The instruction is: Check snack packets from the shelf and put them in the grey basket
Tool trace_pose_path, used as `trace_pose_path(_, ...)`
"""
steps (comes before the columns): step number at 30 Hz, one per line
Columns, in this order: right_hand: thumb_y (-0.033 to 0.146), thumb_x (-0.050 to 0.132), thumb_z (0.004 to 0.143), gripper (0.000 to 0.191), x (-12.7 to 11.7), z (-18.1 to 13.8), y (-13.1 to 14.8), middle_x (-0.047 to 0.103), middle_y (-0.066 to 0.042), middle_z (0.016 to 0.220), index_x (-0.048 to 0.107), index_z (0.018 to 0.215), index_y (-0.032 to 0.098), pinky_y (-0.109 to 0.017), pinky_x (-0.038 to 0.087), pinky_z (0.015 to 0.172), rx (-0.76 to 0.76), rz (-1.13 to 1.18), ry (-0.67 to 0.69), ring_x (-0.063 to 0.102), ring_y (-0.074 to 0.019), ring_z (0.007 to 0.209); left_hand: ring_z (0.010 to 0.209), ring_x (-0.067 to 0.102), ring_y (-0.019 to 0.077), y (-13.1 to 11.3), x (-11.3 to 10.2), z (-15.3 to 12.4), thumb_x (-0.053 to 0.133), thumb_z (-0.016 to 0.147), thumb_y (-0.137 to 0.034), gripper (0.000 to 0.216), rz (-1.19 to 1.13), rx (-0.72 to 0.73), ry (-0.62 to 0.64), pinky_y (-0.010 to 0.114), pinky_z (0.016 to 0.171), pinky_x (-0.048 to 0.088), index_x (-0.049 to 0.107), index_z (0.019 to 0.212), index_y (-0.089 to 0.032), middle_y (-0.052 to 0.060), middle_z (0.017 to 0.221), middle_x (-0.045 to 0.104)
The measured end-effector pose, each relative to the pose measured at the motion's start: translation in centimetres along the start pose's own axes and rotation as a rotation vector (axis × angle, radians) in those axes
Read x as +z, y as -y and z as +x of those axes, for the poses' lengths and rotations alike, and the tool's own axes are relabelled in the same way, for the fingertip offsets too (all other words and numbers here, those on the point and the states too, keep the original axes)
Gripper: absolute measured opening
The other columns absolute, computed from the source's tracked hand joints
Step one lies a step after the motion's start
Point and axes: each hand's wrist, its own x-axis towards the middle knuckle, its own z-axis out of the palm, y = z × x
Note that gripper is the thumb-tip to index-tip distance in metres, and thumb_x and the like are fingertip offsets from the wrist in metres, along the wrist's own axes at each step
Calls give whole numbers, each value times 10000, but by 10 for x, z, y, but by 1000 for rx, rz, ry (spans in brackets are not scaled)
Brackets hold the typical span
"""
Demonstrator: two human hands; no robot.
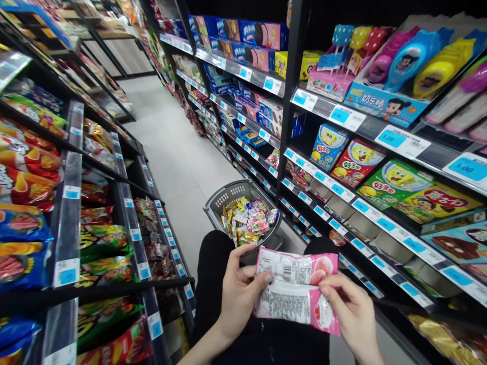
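A pink and white candy packet (292, 289) is held up over my lap, its printed back with a barcode facing me. My left hand (241, 289) pinches its left edge, thumb on top and fingers behind. At the right edge my right hand (352, 314) grips the packet between thumb and fingers. Just past my knees a grey shopping basket (218, 203) stands on the floor. Inside it lies a heap of small colourful snack packets (249, 220).
Shelves on the right carry boxed cookies (262, 38), cartoon-printed boxes (395, 182) and bottle-shaped candy toys (409, 58). On the left, slanted racks hold bagged snacks (28, 177). A pale tiled aisle (160, 121) runs away between them.
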Motion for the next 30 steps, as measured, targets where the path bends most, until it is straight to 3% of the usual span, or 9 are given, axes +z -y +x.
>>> trace_pose_path(3, 303, 652, 726, 124, 10, -2, -4, 671, -49, 688, 638, 703, 182, -246, 484, 526, 96, 122, -65, 619, -180, 622, 480, 606, 146, 9, -6, 6, 773, 561, -308, 706, -118, -151, 40, 199, 461, 466, 479, 1183, -148, -21, 543, 647)
trace_pose_path(7, 292, 682, 703, 231, 22, -6, -9, 660, -13, 668, 525, 852, 212, -221, 464, 481, 236, 356, -102, 609, -150, 550, 708, 660, 222, 23, -11, 7, 742, 591, -403, 505, -322, -353, 177, 284, 641, 516, 634, 979, -98, 89, 757, 701)
trace_pose_path(12, 298, 666, 721, 286, 23, -7, -21, 615, 21, 613, 438, 879, 229, -198, 408, 444, 317, 535, 44, 572, -128, 507, 921, 631, 273, 24, -15, 1, 731, 639, -272, 548, -469, -597, 441, 410, 841, 466, 561, 1143, -141, 129, 972, 680)
trace_pose_path(16, 319, 660, 728, 289, 17, -5, -30, 570, 58, 572, 418, 858, 232, -178, 353, 449, 374, 627, 158, 496, -89, 453, 934, 626, 295, 22, -18, 0, 713, 668, -259, 422, -423, -640, 413, 448, 872, 444, 618, 1043, -89, 157, 936, 687)
trace_pose_path(19, 335, 665, 720, 307, 16, -5, -33, 559, 70, 564, 405, 852, 237, -175, 334, 442, 440, 710, 162, 470, -81, 420, 913, 632, 305, 27, -19, -2, 721, 657, -308, 361, -395, -644, 377, 458, 871, 443, 657, 917, -65, 169, 889, 694)
trace_pose_path(23, 330, 662, 725, 296, 17, -6, -39, 564, 63, 557, 418, 858, 230, -177, 358, 447, 475, 760, 116, 490, -87, 425, 947, 618, 301, 33, -19, -6, 670, 713, -325, 351, -456, -636, 401, 492, 900, 412, 643, 963, -79, 166, 934, 686)
trace_pose_path(30, 320, 670, 719, 295, 18, -4, -45, 566, 52, 550, 443, 880, 222, -189, 390, 434, 464, 691, 66, 509, -98, 430, 1116, 482, 397, 22, -18, -4, 489, 822, -432, 510, -583, -698, 807, 674, 848, 310, 463, 1252, -159, 206, 1279, 480)
